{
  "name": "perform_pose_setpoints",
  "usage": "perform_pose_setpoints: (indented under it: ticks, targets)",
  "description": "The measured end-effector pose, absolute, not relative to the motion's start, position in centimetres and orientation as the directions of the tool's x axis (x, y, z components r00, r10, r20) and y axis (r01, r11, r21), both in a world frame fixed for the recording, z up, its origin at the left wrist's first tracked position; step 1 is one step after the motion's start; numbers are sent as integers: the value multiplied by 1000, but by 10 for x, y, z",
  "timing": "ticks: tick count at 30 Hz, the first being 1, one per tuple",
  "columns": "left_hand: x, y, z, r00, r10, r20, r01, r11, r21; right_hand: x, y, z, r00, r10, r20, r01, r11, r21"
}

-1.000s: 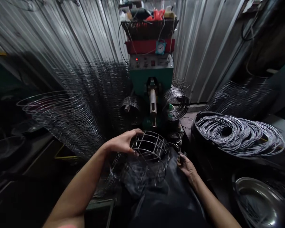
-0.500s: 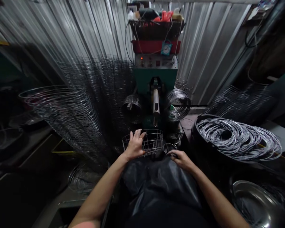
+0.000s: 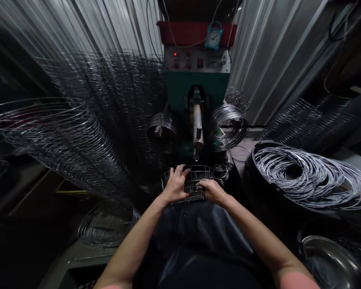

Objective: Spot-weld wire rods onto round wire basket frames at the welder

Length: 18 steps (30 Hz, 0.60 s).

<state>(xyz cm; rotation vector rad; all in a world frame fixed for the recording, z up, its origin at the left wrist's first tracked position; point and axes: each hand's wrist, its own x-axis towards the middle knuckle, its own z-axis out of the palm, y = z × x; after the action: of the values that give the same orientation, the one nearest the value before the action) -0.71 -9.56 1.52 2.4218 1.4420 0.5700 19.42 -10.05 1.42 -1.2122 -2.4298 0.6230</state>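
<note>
right grip [image 3: 211, 190] now at the wire basket [image 3: 196, 176] front, nearer the left grip [image 3: 175, 185] than before

Both hands [image 3: 175, 186] at a round wire frame [image 3: 195, 175] before a green machine [image 3: 180, 86]

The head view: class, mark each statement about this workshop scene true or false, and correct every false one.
1. The left hand touches the wire basket. True.
2. The right hand is stretched far away from the left. False: it is close to the left hand, at the wire basket.
3. A turquoise clock is in front of the red tray. True.
4. The lit lamp on the control panel glows blue. False: it glows red.
5. Wire rings are heaped in a black tub. True.
</note>
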Motion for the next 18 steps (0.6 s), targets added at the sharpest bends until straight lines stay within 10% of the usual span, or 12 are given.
perform_pose_setpoints:
  ticks: [18]
  targets:
    - [-13, -60, -4, 454, 878, 155, 733, -467, 495, 201, -81, 7, -638, 749, 179, 605, 631, -485]
